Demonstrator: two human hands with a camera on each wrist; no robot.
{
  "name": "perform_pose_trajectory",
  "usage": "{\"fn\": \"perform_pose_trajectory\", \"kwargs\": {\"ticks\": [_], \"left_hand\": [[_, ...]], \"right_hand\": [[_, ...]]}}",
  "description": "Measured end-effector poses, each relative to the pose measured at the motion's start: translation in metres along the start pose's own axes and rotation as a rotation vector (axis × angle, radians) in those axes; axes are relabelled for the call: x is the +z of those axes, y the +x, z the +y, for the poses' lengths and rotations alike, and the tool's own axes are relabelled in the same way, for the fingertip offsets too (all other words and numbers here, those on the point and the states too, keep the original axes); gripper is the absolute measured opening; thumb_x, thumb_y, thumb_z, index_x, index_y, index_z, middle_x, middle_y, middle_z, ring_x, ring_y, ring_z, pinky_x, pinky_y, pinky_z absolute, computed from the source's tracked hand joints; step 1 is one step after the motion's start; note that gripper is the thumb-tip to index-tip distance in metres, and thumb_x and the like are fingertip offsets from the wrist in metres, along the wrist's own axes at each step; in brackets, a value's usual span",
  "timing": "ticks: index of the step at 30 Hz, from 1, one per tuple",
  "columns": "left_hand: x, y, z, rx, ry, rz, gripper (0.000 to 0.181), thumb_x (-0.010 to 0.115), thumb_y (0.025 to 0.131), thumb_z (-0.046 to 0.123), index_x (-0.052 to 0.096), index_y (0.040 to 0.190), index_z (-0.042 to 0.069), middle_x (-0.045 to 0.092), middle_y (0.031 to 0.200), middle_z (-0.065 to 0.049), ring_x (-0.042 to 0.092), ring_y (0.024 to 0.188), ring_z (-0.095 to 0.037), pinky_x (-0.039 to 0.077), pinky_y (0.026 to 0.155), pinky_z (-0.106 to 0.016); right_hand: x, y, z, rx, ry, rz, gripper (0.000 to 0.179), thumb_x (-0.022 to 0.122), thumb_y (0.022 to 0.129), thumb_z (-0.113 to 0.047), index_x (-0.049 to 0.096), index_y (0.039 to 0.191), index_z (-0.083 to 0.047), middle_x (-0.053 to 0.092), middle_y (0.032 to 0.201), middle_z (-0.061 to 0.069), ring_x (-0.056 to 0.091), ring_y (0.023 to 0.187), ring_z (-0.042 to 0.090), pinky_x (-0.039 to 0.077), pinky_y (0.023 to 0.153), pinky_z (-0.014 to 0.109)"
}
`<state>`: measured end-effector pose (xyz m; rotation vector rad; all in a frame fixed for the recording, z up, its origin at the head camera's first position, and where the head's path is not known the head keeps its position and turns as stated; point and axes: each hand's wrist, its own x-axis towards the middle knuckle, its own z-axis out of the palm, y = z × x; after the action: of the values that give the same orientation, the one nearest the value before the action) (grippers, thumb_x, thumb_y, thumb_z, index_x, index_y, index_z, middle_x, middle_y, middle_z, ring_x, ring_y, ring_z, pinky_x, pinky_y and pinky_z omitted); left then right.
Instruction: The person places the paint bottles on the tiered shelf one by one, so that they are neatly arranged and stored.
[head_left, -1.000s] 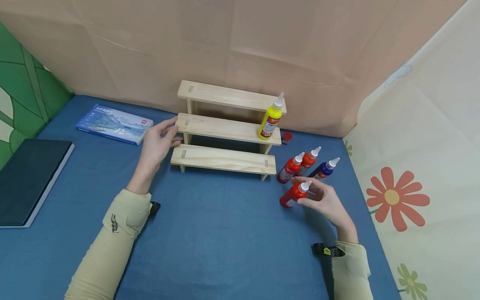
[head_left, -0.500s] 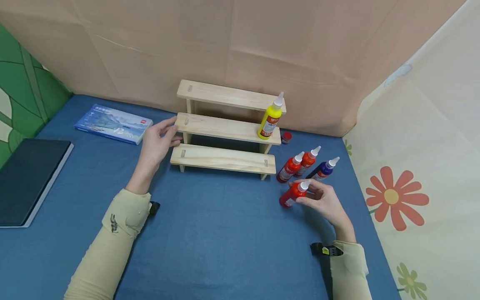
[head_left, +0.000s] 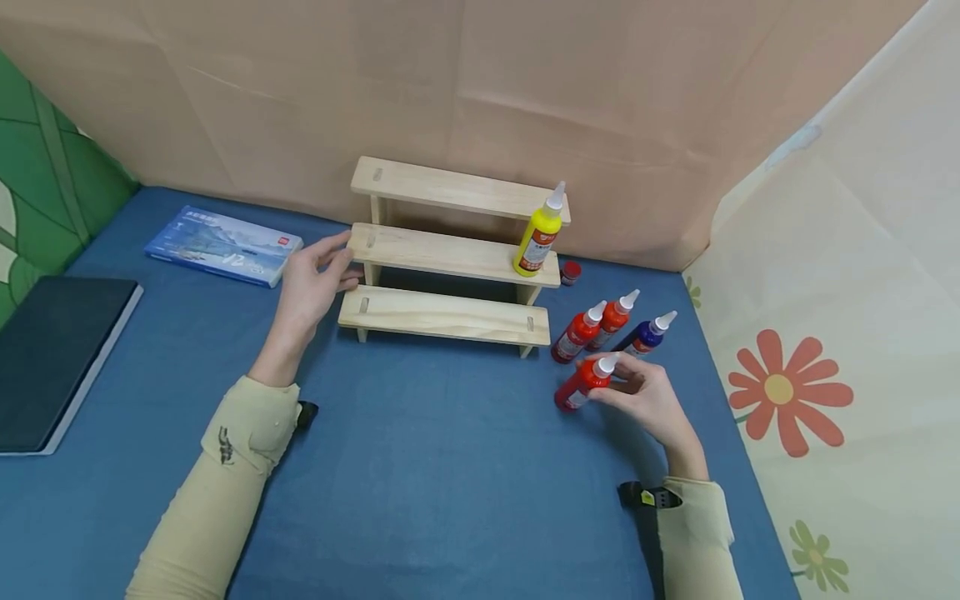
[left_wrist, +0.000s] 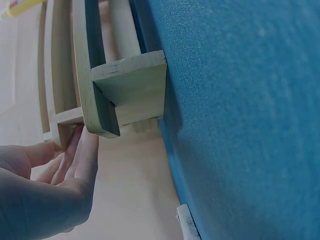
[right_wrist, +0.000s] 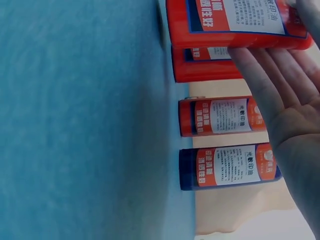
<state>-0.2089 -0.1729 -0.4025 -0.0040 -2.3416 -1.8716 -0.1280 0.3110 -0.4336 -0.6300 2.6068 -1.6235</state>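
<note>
Blue-covered surface (head_left: 420, 483), brown backdrop (head_left: 570, 92) behind. Right hand (head_left: 647, 398): I have it narrow, thumb on the near side and fingers passing behind a red bottle (head_left: 573, 391), nearest of its group. White spout (head_left: 606, 365) points up. Whether the base touches the surface, I cannot tell from my views. Left hand (head_left: 309, 279): narrow too, thumb and fingers about the left end of the middle board (head_left: 438, 252) of a stepped wooden rack (head_left: 442, 315), fingers reaching underneath.

Handling, my judgement: hold the bottle by its body with light pressure, since a hard squeeze might force contents out at the spout. Best upright, and lifted clear of its neighbours before any sideways travel. With the left, I would brace only; the rack looks light, and a tug could rock the yellow bottle (head_left: 537, 242) on the middle board's right end.

Outward: another red bottle (head_left: 573, 338), an orange-red bottle (head_left: 611, 324) and a dark blue bottle (head_left: 646, 337) stand close beyond the held one. Red-lidded jar (head_left: 570, 272) just beside the rack's right end. Blue box (head_left: 225, 246) lies flat near the left hand; dark notebook (head_left: 63, 362) farther left.
</note>
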Motion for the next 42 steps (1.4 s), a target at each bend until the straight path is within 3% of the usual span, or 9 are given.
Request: {"fn": "perform_pose_trajectory", "kwargs": {"ticks": [6, 15, 22, 33, 37, 42], "left_hand": [[0.001, 0.000, 0.000, 0.001, 0.000, 0.002, 0.047, 0.050, 0.116, 0.019, 0.048, 0.160, 0.003, 0.058, 0.149, -0.027, 0.069, 0.119, -0.044, 0.062, 0.091, -0.024], [-0.001, 0.000, -0.002, 0.007, -0.016, 0.006, 0.048, 0.051, 0.116, 0.019, 0.047, 0.160, 0.001, 0.058, 0.149, -0.028, 0.068, 0.120, -0.045, 0.062, 0.092, -0.024], [-0.001, 0.000, -0.001, 0.007, -0.014, 0.004, 0.048, 0.052, 0.116, 0.019, 0.048, 0.160, 0.000, 0.059, 0.148, -0.027, 0.070, 0.118, -0.041, 0.062, 0.091, -0.023], [0.001, 0.000, -0.001, 0.004, -0.012, 0.010, 0.047, 0.051, 0.116, 0.018, 0.048, 0.159, 0.000, 0.060, 0.146, -0.028, 0.069, 0.118, -0.044, 0.062, 0.091, -0.023], [0.001, 0.000, -0.001, 0.008, -0.017, 0.008, 0.047, 0.051, 0.116, 0.019, 0.048, 0.159, 0.000, 0.060, 0.145, -0.028, 0.070, 0.118, -0.043, 0.062, 0.090, -0.022], [0.001, 0.001, -0.001, 0.004, -0.016, 0.007, 0.048, 0.051, 0.116, 0.018, 0.047, 0.159, -0.001, 0.060, 0.145, -0.029, 0.071, 0.117, -0.040, 0.062, 0.090, -0.022]], "right_hand": [[0.002, 0.002, -0.007, -0.024, 0.039, 0.014, 0.042, 0.081, 0.091, 0.011, 0.070, 0.131, 0.003, 0.076, 0.126, 0.009, 0.072, 0.113, 0.010, 0.063, 0.092, 0.026], [0.001, 0.012, -0.022, -0.051, 0.010, 0.028, 0.040, 0.083, 0.090, 0.006, 0.071, 0.128, 0.004, 0.076, 0.121, -0.009, 0.072, 0.111, 0.007, 0.063, 0.089, 0.025], [0.000, 0.018, -0.030, -0.022, -0.005, 0.062, 0.040, 0.084, 0.089, 0.006, 0.070, 0.126, 0.007, 0.074, 0.117, -0.015, 0.072, 0.108, 0.006, 0.063, 0.089, 0.023], [0.004, 0.028, -0.049, 0.025, -0.020, 0.132, 0.047, 0.084, 0.091, 0.004, 0.067, 0.134, 0.009, 0.074, 0.123, 0.019, 0.071, 0.106, 0.007, 0.063, 0.088, 0.021], [0.004, 0.032, -0.053, 0.018, -0.028, 0.139, 0.048, 0.083, 0.091, 0.003, 0.066, 0.136, 0.008, 0.073, 0.125, 0.020, 0.070, 0.107, 0.006, 0.063, 0.087, 0.021], [0.005, 0.036, -0.054, -0.007, -0.016, 0.137, 0.048, 0.084, 0.090, 0.005, 0.066, 0.135, 0.009, 0.074, 0.122, 0.008, 0.071, 0.107, 0.006, 0.063, 0.087, 0.022]]}}
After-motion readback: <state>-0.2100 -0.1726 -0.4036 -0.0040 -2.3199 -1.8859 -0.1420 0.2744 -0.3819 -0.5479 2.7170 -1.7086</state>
